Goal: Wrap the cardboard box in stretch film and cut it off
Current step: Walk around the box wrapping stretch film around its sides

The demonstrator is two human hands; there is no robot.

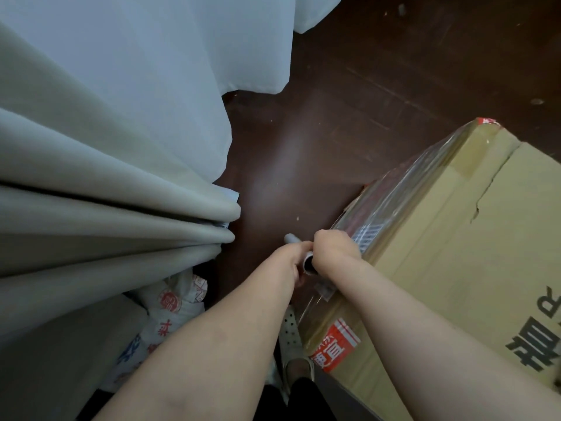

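The cardboard box (455, 253) stands on the dark wooden floor (349, 95), filling the right side of the view, its near left corner close to the person's feet. Both hands meet just beside the box's left side wall, at about the middle of its length. The left hand (288, 259) is curled round the near end of the film roll (308, 262), whose dark hollow core shows between the two hands. The right hand (334, 252) grips the same roll from the box side, knuckles touching or nearly touching the box's upper left edge. A pale grey end of the roll pokes out beyond the hands over the floor.

The stretch film (403, 183) lies glossy and wrinkled along the box's left wall, running from the hands to the far corner and round the near corner too. The box is plain tan, with bold black print on top, a torn seam in its top flap, and red-and-white labels at the near and far corners.

Grey curtains (106, 177) hang at the left, with printed bags (170, 314) on the floor below them.
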